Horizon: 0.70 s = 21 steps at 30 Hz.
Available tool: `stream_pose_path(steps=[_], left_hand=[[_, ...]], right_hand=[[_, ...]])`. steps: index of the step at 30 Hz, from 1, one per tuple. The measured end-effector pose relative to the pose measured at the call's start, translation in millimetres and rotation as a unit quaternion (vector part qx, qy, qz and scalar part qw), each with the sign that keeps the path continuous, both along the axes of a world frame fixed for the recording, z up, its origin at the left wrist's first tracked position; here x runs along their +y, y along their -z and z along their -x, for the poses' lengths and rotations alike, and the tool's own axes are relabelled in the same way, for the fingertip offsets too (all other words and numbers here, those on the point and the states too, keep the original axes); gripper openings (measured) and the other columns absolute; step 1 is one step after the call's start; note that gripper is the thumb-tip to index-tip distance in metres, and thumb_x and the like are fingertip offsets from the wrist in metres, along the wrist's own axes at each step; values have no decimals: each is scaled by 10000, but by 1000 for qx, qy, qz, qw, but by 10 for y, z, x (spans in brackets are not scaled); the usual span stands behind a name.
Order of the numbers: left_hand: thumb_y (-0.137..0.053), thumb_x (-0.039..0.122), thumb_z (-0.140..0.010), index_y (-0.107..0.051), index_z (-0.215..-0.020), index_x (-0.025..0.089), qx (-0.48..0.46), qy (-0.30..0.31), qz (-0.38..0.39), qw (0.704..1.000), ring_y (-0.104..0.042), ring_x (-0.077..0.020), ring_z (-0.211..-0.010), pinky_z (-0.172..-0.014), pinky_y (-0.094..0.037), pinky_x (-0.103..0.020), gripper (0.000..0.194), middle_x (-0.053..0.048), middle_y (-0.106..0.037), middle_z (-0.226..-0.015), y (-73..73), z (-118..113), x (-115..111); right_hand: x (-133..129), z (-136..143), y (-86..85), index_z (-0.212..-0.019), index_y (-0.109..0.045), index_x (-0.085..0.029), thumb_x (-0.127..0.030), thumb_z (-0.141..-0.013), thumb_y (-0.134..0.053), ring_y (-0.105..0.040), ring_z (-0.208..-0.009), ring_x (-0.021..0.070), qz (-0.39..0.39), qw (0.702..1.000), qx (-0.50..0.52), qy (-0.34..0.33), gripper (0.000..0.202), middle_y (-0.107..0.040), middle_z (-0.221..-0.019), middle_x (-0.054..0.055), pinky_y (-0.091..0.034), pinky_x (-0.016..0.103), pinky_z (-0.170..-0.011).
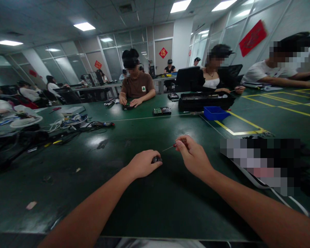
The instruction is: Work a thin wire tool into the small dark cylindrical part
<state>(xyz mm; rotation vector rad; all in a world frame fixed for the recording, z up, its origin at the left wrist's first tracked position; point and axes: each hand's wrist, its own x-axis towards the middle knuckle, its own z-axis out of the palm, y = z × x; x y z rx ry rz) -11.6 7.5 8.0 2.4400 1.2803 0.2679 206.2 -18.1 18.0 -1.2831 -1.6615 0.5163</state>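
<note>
My left hand [144, 164] rests on the dark green table [134, 213], its fingers closed round a small dark round part [156, 159] with a shiny surface. To the right, my right hand [193, 153] pinches a screwdriver [172, 146] with a red handle end. The thin metal shaft points left towards the part, and its tip is a short way above and beside it, not touching. Most of the screwdriver's handle is hidden by my fingers.
Tangled cables [67, 132] lie at the left. Ahead are an opened device with a green board [162, 111], a black tray [206, 101] and a blue bin [215, 113]. Across the table sits a person in a brown shirt [138, 86]. A pixelated object [263, 165] lies right.
</note>
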Motion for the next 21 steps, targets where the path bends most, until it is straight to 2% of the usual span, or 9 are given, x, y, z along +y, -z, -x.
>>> stream_pose_path(steps=[5, 14, 17, 21], left_hand=[[-505, 412, -929, -644, -1003, 225, -68, -54, 7, 996, -611, -198, -908, -760, -433, -331, 245, -36, -671, -1008, -94, 77, 31], [-462, 312, -877, -615, -884, 208, -116, -137, -68, 981, -551, -167, -740, -686, -347, -305, 185, -8, -621, -811, -274, 315, 130], [-443, 289, -849, -611, -859, 205, -135, -170, -74, 973, -535, -165, -713, -659, -336, -296, 189, 0, -607, -776, -342, 450, 182], [-401, 295, -837, -594, -847, 193, -182, -231, -42, 955, -518, -163, -656, -609, -347, -275, 219, -5, -601, -745, -453, 733, 239]], right_hand=[[-6, -7, -2, -984, -596, -218, -394, -989, -450, -668, -798, 204, 2, 1000, 0, -3, 229, -691, -841, 38, -475, 328, -706], [-13, -8, -10, -993, -599, -221, -397, -988, -444, -669, -804, 208, 15, 1000, 1, -8, 235, -697, -848, 41, -475, 328, -696], [-11, -13, -5, -1000, -604, -223, -406, -989, -443, -665, -793, 207, 19, 1000, -2, -10, 244, -694, -850, 41, -473, 328, -680], [-1, -15, 3, -1009, -598, -221, -400, -990, -445, -662, -805, 202, 17, 1000, 0, -14, 237, -690, -861, 38, -476, 328, -698]])
